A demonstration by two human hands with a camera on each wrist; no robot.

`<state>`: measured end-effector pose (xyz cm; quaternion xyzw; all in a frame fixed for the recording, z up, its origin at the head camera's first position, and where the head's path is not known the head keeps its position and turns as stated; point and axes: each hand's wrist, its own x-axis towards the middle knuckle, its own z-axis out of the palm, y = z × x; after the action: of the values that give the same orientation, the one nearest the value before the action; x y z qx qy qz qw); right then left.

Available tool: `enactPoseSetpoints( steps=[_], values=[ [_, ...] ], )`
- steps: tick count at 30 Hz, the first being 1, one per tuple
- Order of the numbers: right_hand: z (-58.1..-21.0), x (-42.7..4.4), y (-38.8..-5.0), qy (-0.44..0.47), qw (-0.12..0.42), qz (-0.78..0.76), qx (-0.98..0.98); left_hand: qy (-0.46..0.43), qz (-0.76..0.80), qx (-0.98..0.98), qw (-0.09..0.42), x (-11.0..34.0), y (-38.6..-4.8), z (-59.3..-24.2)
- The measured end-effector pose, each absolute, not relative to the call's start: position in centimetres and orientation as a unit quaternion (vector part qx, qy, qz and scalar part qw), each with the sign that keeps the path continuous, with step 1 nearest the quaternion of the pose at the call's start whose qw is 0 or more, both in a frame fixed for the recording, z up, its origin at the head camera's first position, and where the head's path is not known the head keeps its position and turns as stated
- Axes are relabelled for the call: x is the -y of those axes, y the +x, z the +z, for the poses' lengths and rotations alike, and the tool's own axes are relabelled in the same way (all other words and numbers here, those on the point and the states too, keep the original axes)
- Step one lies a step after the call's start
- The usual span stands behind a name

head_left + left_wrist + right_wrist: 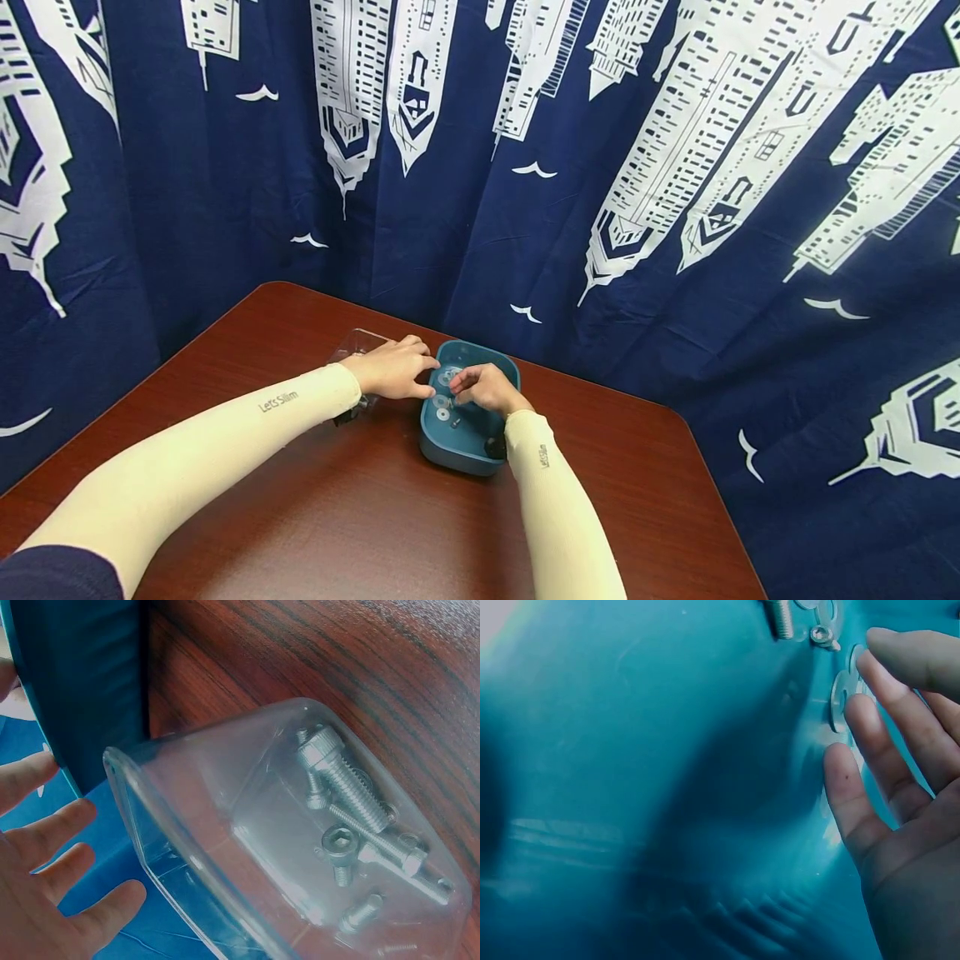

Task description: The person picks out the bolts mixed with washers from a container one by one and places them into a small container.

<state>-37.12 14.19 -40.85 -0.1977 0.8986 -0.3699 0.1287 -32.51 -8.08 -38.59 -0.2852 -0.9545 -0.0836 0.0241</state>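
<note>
A blue bin (459, 462) stands on the table with washers (443, 413) and a few small screws on its floor. Over the bin's left rim reaches my left hand (393, 369), fingers spread and nothing held. Beneath that wrist sits a clear plastic box (202, 847) containing several socket-head bolts (349, 787). My right hand (487, 389) is down inside the bin, its fingertips close beside a flat washer (840, 705). Thumb and index tip come near each other; no held thing shows between them. A small socket screw (821, 634) lies just beyond the fingers.
Both containers rest on a reddish-brown wooden table (300, 500), near its far edge. Behind it hangs a dark blue curtain (450, 233) with white building prints. A dark object (495, 447) shows by the right wrist at the bin's near end.
</note>
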Motion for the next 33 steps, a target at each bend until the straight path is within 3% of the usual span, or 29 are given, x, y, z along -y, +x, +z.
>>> enactPoseSetpoints(
  steps=[33],
  values=[
    [-43.0, -13.8, -37.2, -0.167, 0.111, -0.358, -0.912, -0.284, -0.089, 0.955, 0.014, 8.3, -32.5, -38.3]
  ],
)
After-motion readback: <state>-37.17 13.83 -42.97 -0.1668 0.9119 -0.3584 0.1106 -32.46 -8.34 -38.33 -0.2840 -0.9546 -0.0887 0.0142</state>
